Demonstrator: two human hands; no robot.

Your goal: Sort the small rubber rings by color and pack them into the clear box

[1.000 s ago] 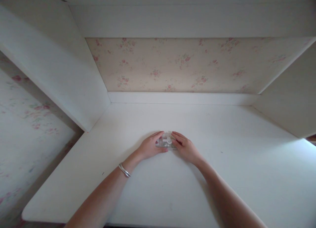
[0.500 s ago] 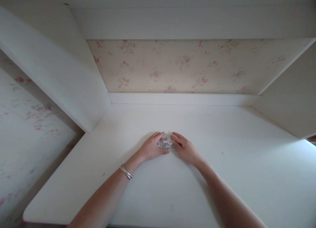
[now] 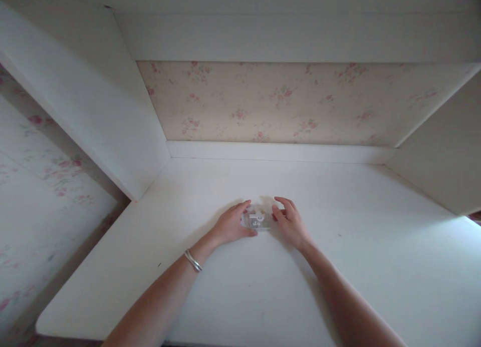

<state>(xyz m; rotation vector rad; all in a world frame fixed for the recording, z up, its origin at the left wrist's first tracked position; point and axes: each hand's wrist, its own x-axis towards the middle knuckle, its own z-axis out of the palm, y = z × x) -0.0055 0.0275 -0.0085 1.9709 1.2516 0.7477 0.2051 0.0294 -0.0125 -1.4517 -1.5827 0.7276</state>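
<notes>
A small clear plastic case (image 3: 258, 218) with a white shape and grey markings inside lies on the white desk. My left hand (image 3: 233, 224) holds its left end, with the fingers at the far side and the thumb along the near edge. Just off the right end is my right hand (image 3: 290, 224), its fingers bent and apart. Whether a fingertip touches the case edge I cannot tell. A silver bangle (image 3: 193, 260) sits on my left wrist.
The white desk top (image 3: 240, 297) has a low ledge (image 3: 281, 150) at its back. White side panels (image 3: 131, 151) rise left and right. Floral wallpaper (image 3: 263, 101) shows behind. A small dark speck (image 3: 159, 264) lies near the left forearm.
My right hand has drawn back to the right, off the top of the case, and its fingers have parted. The left hand stays in place on the case.
</notes>
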